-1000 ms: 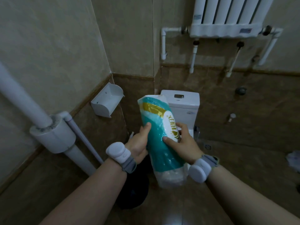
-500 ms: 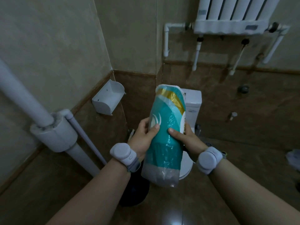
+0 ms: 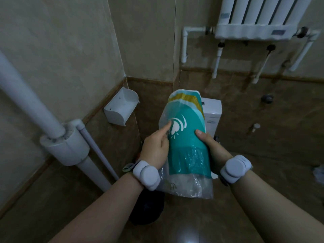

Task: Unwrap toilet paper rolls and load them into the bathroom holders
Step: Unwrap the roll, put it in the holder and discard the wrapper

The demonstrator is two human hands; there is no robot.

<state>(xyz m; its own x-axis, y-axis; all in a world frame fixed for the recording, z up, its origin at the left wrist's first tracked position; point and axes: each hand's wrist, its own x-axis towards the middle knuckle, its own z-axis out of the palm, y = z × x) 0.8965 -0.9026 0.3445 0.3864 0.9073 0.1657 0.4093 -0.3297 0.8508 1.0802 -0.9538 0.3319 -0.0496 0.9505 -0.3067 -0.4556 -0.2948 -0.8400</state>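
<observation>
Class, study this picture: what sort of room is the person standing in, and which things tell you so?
Most likely a small bathroom or toilet room. A white toilet cistern stands against tiled walls, an empty white paper holder is fixed to the left wall, and a radiator with pipes hangs above.

Dim light fills a small tiled bathroom: pale beige wall tiles (image 3: pixel 66 50) above, a band of brown tiles (image 3: pixel 245 109) below, and a glossy brown floor (image 3: pixel 184 230). A white radiator (image 3: pixel 259 16) hangs high on the far wall with thin white pipes (image 3: pixel 217 62) beneath it. A thick white drainpipe (image 3: pixel 29 102) slants down the left wall. A white toilet cistern (image 3: pixel 213 109) stands against the far wall.
</observation>
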